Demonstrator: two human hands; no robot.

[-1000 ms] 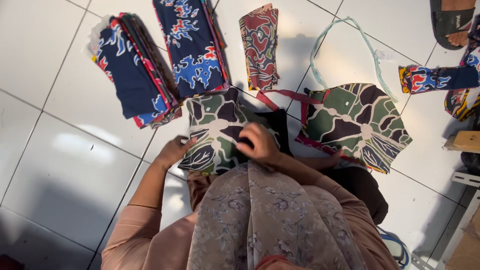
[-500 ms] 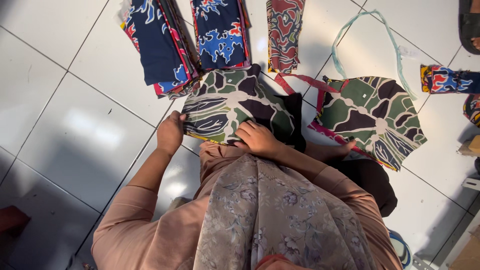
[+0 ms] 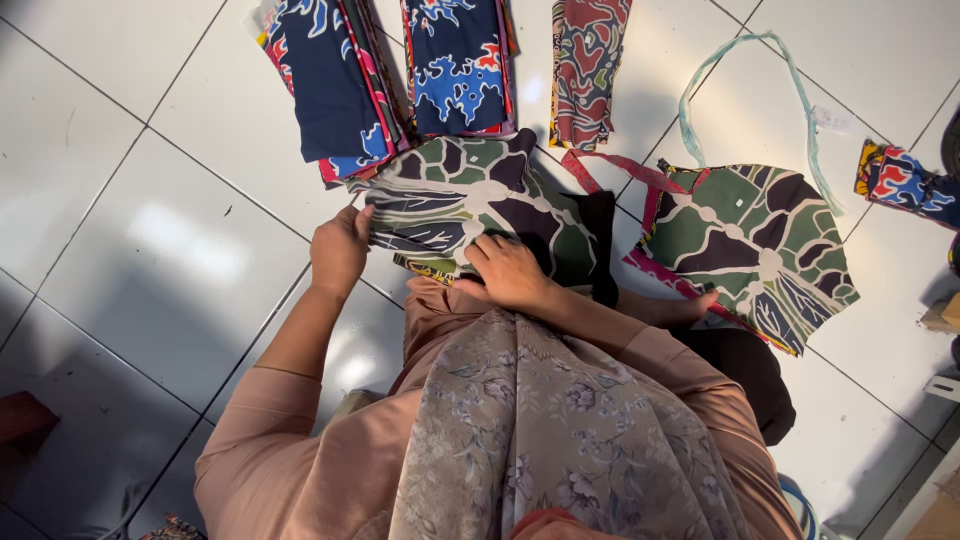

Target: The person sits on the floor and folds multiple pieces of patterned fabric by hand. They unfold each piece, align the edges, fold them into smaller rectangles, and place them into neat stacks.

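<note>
Fingertips of the left hand (image 3: pixel 340 250) are hidden under the edge of the green patterned cloth (image 3: pixel 470 205). Three folded fabrics at top centre — dark blue (image 3: pixel 325 85), blue-red (image 3: pixel 458 60), maroon (image 3: pixel 588 65) — are cut off by the upper edge. At the right edge, the multicoloured cloth (image 3: pixel 905 185) is only partly visible.

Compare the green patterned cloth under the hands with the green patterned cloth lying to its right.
The green cloth under the hands is held: the left hand grips its left edge and the right hand presses on it. The green cloth to the right lies untouched on the white tiled floor. The held one partly overlaps a black cloth; the other shows a red border. Both share the same green, black and white leaf-like pattern.
</note>
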